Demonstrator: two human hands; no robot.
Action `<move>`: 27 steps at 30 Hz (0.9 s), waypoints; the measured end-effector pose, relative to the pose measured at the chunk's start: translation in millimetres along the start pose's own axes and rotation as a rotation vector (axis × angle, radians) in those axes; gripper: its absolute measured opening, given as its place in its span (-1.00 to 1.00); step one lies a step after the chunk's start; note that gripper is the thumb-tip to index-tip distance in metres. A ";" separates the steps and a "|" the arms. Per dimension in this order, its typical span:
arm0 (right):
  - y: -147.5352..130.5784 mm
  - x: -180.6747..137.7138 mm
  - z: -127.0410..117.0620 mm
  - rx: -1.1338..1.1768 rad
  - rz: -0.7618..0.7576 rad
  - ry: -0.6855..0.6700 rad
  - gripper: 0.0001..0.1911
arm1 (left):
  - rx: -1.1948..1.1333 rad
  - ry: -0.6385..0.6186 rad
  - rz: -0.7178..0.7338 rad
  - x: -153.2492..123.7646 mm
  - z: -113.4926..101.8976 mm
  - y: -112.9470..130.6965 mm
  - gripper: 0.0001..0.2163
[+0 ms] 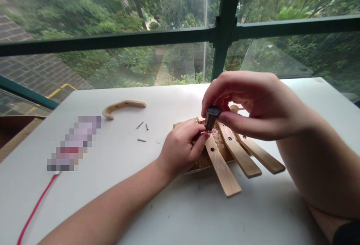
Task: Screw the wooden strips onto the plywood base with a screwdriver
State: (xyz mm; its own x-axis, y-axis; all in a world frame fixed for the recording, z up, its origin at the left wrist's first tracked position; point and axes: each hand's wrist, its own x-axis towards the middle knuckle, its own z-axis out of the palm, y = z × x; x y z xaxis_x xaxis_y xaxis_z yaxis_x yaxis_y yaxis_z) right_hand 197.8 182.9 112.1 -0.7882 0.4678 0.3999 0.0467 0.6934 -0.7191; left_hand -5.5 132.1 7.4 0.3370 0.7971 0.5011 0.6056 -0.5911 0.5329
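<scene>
My right hand (244, 104) is closed round the dark handle of a screwdriver (213, 115), which stands nearly upright with its tip down. Right below it, my left hand (181, 144) is pinched at the screwdriver's tip, on the upper part of a wooden hook (225, 172); what its fingertips hold is hidden. This hook lies over a brown wooden block (218, 138) and has a dark hole in it. Beside it on the block lie a second wooden hook (239, 153) and a third wooden hook (263, 155), with screw heads showing in them. My hands partly cover the block.
A loose curved wooden hook (123, 104) lies on the white table (112, 207) at the back left. Several screws (141, 140) are scattered near it. A pixelated object (80, 136) with a red cord (38, 209) is at the left. Green-framed windows (180, 37) stand behind the table.
</scene>
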 end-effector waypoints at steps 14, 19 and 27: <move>1.1 4.6 3.7 -0.101 -0.099 -0.003 -0.74 | 0.000 0.012 -0.018 -0.3 0.5 0.9 -0.88; 2.2 3.8 3.1 -0.111 -0.099 -0.003 -0.77 | 0.039 0.021 -0.007 -0.6 1.2 1.3 -0.91; 1.1 4.3 2.5 -0.108 -0.080 -0.008 -0.80 | 0.065 0.036 -0.016 0.2 1.4 3.1 -0.92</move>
State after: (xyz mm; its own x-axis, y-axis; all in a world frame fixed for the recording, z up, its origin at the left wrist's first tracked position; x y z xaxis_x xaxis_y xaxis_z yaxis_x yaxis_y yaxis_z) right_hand 192.8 184.3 111.6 -0.7969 0.4042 0.4489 0.0486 0.7836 -0.6193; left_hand -2.5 130.6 8.2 0.3014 0.8006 0.5179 0.6565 -0.5681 0.4962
